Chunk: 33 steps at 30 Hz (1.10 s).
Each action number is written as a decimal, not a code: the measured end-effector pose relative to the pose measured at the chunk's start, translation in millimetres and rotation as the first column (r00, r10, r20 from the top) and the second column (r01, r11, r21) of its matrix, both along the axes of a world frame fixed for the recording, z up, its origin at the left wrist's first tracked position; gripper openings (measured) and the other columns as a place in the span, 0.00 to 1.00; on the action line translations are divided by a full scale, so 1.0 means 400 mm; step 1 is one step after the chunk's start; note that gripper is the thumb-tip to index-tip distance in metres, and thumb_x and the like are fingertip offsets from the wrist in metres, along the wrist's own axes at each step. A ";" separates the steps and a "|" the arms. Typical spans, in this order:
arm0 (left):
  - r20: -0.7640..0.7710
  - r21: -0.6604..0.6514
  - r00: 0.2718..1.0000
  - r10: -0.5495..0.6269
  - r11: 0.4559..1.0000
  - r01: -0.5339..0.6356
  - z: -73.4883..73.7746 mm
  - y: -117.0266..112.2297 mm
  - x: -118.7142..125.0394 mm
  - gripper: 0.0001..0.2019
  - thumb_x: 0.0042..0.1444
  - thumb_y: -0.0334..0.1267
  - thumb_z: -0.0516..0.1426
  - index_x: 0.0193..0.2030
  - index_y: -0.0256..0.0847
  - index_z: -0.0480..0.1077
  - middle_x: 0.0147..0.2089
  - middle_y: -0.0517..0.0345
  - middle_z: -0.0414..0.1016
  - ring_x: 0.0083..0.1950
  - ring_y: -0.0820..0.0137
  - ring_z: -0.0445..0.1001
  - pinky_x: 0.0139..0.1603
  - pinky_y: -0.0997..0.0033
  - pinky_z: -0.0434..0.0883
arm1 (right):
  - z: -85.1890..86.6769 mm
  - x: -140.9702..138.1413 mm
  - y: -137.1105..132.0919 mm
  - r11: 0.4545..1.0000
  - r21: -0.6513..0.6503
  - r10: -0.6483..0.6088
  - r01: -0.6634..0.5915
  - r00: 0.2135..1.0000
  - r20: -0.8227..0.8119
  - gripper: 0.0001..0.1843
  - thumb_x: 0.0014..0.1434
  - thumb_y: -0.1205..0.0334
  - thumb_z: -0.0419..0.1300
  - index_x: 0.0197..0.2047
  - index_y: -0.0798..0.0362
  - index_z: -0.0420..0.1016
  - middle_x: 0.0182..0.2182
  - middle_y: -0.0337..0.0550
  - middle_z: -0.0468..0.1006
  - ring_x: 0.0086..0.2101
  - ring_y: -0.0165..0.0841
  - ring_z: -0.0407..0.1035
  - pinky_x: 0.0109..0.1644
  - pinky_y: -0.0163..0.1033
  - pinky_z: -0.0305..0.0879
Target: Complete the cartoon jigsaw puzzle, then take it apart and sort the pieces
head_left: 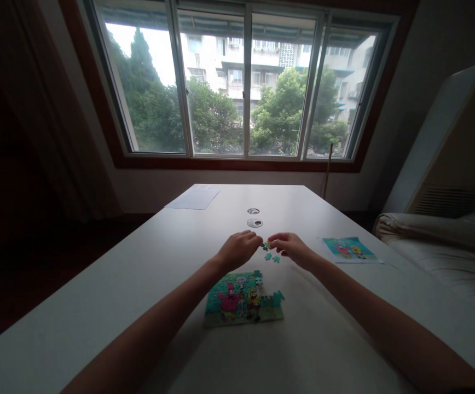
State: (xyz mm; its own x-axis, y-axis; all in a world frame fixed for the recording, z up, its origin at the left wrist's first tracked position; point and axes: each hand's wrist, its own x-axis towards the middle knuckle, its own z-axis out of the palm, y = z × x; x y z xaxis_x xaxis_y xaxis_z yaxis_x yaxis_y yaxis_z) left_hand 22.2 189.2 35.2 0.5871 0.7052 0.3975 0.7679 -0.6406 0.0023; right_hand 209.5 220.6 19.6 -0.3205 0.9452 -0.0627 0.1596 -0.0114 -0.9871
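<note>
A partly assembled jigsaw puzzle [231,301] with cartoon figures lies flat on the white table [139,273]; its upper right part is open, with a ragged edge. Beyond it, my left hand [239,249] has its fingers curled together at a small cluster of green and yellow puzzle pieces [265,247]; what its fingertips hold is hidden. From the other side, my right hand [293,249] pinches a small puzzle piece at the same cluster, thumb and forefinger close together. Two loose teal pieces [276,259] lie just below the hands.
Farther up the table are two small round items [254,223]. A printed picture sheet [350,249] with similar cartoon figures lies on the right, and a white paper [192,198] at the far left. A sofa [438,235] stands beyond the right edge, a window [243,93] ahead.
</note>
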 end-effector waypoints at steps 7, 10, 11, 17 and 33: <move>0.094 -0.288 0.988 0.119 0.954 -0.088 -0.051 0.051 -0.029 0.10 0.53 0.36 0.50 0.31 0.38 0.72 0.29 0.56 0.74 0.29 0.71 0.68 0.29 0.76 0.61 | -0.026 0.025 0.029 0.930 0.354 -0.011 -0.102 0.953 0.304 0.11 0.46 0.62 0.58 0.34 0.57 0.73 0.26 0.42 0.76 0.27 0.29 0.67 0.31 0.33 0.60; 0.086 -0.333 0.983 0.163 0.934 -0.126 -0.069 0.062 -0.045 0.10 0.51 0.37 0.52 0.30 0.38 0.73 0.29 0.56 0.74 0.28 0.71 0.69 0.28 0.76 0.61 | -0.042 0.028 0.028 0.851 0.465 -0.041 -0.242 0.854 0.519 0.08 0.47 0.64 0.57 0.32 0.55 0.75 0.25 0.40 0.75 0.26 0.29 0.66 0.32 0.33 0.59; 0.085 -0.337 0.980 0.181 0.930 -0.143 -0.071 0.064 -0.048 0.10 0.51 0.37 0.52 0.30 0.38 0.73 0.29 0.56 0.74 0.29 0.71 0.69 0.28 0.76 0.61 | -0.046 0.027 0.026 0.821 0.501 -0.069 -0.273 0.824 0.562 0.08 0.48 0.66 0.57 0.32 0.54 0.75 0.26 0.40 0.75 0.27 0.29 0.66 0.32 0.33 0.59; 0.098 -0.341 0.961 0.257 0.916 -0.210 -0.063 0.072 -0.065 0.10 0.50 0.39 0.52 0.34 0.40 0.73 0.31 0.56 0.73 0.31 0.70 0.69 0.29 0.75 0.60 | -0.038 -0.003 -0.019 0.690 0.570 -0.010 -0.446 0.781 0.625 0.10 0.51 0.61 0.58 0.37 0.52 0.75 0.32 0.43 0.72 0.32 0.30 0.65 0.37 0.35 0.59; -0.061 -0.754 0.997 -0.046 0.657 -0.016 -0.011 0.037 -0.090 0.13 0.38 0.45 0.63 0.30 0.39 0.73 0.24 0.63 0.69 0.25 0.75 0.64 0.22 0.79 0.57 | -0.025 -0.036 -0.060 0.711 0.299 0.315 -0.637 0.669 0.674 0.17 0.41 0.55 0.65 0.35 0.52 0.71 0.30 0.38 0.72 0.29 0.28 0.64 0.29 0.31 0.58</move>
